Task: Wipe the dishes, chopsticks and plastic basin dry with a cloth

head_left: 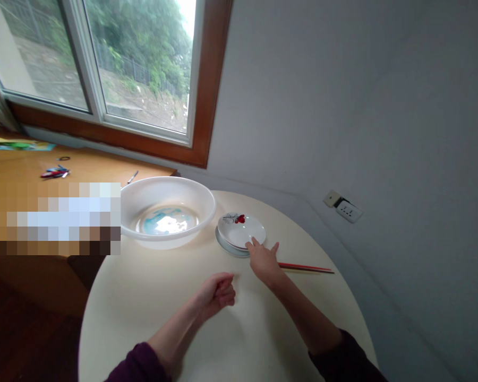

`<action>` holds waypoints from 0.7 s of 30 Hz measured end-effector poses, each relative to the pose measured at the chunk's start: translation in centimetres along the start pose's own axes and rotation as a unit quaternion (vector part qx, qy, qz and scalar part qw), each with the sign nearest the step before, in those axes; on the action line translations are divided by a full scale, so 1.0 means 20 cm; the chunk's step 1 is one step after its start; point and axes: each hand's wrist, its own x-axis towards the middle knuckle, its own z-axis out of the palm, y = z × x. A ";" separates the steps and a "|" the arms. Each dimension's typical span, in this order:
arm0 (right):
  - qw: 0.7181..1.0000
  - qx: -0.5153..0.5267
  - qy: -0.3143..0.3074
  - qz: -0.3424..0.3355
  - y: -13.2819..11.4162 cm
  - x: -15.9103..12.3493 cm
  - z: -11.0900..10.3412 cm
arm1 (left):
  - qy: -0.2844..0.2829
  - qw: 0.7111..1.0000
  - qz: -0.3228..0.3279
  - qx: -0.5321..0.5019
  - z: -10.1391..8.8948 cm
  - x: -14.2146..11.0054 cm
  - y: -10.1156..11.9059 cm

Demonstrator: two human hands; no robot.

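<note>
Obliquely seen: right hand (264,259) at the near-right edge of the stacked plates (241,232).
The stack lies on the round table (151,307), just beyond the right hand's fingertips, which meet the rim; its fingers are spread, and whether they have hold cannot be told. The left hand (218,292), loosely curled with nothing visible in it, is nearer the viewer, apart from the stack. Chopsticks (306,267) lie to the right.

Daylight is being admitted through the brown-framed glass window (143,63); glare is being reflected in the round white plastic basin (163,242); the flat grey wall (302,106) is being dimly lit.
</note>
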 end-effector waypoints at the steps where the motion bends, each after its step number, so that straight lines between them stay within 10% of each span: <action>1: 1.000 0.001 -0.002 0.004 0.00 0.00 0.00 | -0.001 1.000 0.001 -0.002 0.00 0.00 0.00; 21: 0.994 -0.074 -0.082 -0.025 -0.06 0.00 -0.14 | 0.000 1.000 0.007 0.003 0.00 0.00 0.00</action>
